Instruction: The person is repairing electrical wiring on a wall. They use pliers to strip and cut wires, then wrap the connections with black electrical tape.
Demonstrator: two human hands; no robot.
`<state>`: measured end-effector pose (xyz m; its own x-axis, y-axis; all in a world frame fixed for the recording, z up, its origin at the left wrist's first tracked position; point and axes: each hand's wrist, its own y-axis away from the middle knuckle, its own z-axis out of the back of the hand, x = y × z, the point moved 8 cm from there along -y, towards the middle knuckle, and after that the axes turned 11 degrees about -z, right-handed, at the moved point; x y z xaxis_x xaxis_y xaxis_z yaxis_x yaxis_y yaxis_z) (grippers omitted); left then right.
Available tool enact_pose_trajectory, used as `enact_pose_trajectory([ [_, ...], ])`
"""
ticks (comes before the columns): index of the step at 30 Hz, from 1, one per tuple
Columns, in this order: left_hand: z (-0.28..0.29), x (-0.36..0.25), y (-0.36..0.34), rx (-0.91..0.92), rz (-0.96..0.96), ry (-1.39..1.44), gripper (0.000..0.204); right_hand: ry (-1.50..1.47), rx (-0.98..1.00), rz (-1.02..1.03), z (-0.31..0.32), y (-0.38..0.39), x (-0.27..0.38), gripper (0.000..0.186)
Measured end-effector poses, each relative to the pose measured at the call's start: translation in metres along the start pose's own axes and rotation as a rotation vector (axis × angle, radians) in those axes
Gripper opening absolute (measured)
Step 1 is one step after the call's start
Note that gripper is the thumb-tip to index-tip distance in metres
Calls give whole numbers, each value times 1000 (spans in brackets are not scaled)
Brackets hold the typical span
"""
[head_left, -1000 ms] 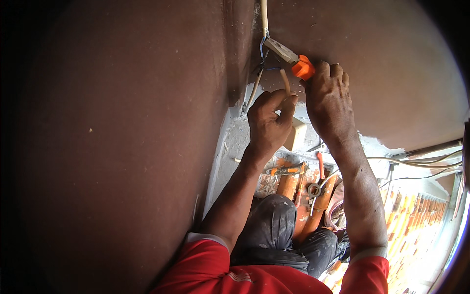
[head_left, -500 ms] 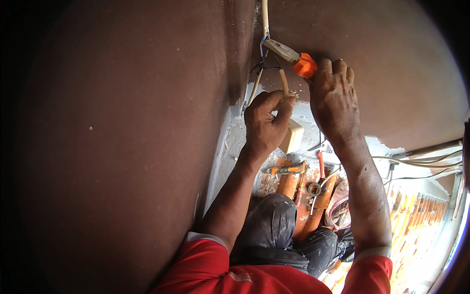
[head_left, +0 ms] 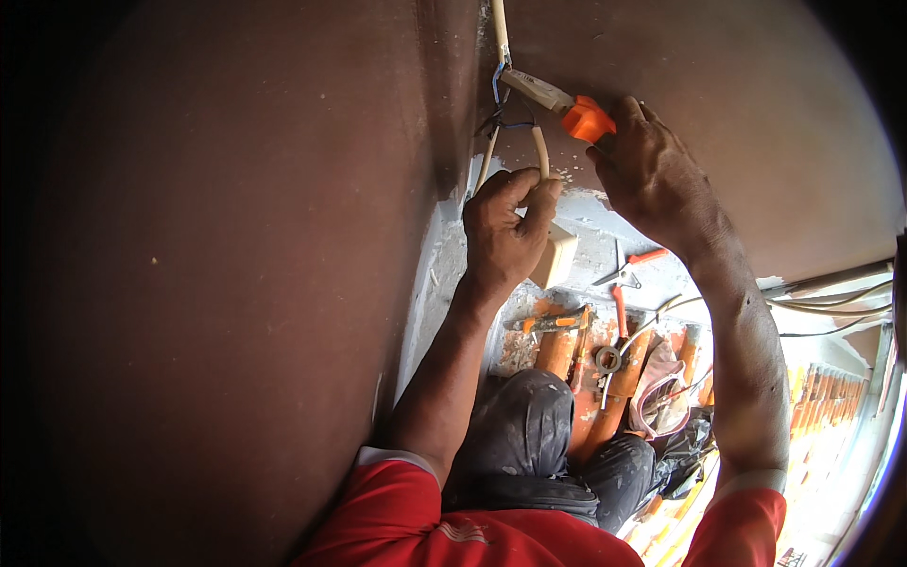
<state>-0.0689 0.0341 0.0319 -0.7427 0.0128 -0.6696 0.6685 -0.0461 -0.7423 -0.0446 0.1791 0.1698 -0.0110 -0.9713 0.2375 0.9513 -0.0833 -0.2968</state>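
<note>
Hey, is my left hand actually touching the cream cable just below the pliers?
Touching. The head view shows the left hand pinching the cream cable.

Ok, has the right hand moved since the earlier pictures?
Yes. The right hand has shifted to the right, its wrist swinging farther away from the wall corner.

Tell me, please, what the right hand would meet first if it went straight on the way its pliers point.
Led by the orange-handled pliers, the right hand would probably meet the blue wire below the upper cable first, though depth is unclear.
</note>
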Motion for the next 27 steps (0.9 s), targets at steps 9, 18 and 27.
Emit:
enact_pose_trajectory([
  [9, -9, -7, -2, -7, 9, -12, 21, 15, -84, 29, -12, -3, -15, 35],
  [18, -9, 8, -12, 110, 60, -179, 25, 4, -52, -208, 3, 29, -33, 35],
  [27, 9, -17, -9, 43, 145, -247, 22, -949, 157, -814, -30, 269, -121, 40],
])
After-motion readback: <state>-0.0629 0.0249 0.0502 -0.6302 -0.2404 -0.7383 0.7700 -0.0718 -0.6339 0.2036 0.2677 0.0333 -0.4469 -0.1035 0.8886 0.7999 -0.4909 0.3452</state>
